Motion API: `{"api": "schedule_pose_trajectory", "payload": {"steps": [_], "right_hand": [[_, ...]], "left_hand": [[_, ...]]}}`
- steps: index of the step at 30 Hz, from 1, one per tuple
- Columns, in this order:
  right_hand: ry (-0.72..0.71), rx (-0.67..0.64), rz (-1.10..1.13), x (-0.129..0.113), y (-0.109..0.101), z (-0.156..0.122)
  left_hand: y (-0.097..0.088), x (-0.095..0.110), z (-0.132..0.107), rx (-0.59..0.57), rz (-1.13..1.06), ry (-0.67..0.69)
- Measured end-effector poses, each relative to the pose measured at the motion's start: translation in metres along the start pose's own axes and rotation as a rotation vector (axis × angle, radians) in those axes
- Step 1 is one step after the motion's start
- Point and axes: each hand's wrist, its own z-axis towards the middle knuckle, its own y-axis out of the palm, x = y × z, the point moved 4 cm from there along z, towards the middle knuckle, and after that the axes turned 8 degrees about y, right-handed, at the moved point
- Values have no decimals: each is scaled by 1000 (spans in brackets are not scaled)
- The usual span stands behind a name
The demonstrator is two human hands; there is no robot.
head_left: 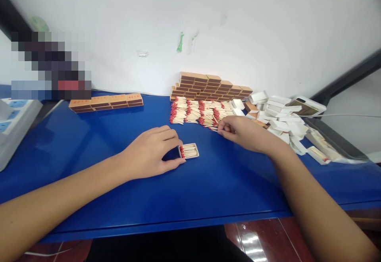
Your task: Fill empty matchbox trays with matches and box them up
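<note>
A small white matchbox tray (193, 157) filled with red-headed matches lies on the blue table. My left hand (151, 151) is closed on its left end, with the thumb at the near corner and fingers at the far corner. My right hand (238, 131) is at the near right edge of a long pile of loose matches (193, 112). Its thumb and fingertips are pinched together on matches there; how many is hidden by the hand.
Behind the pile, brown matchboxes (205, 85) are stacked in steps against the wall; a lower row of matchboxes (107, 102) stands left. White empty trays (285, 123) heap up at right, beside a phone (308, 106) and a black-edged bin (336, 139). A power strip (18, 129) sits far left.
</note>
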Motion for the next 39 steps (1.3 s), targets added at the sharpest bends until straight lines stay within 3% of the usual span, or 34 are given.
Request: {"api": "schedule_pose_trajectory", "payload": {"steps": [9,39], "right_hand": [[-134,42,25,5,-5,3],[-150,65,93,4,0,9]], "left_hand": [[-1,0,0,-9,1,2],[0,1,0,-7,2,8]]}}
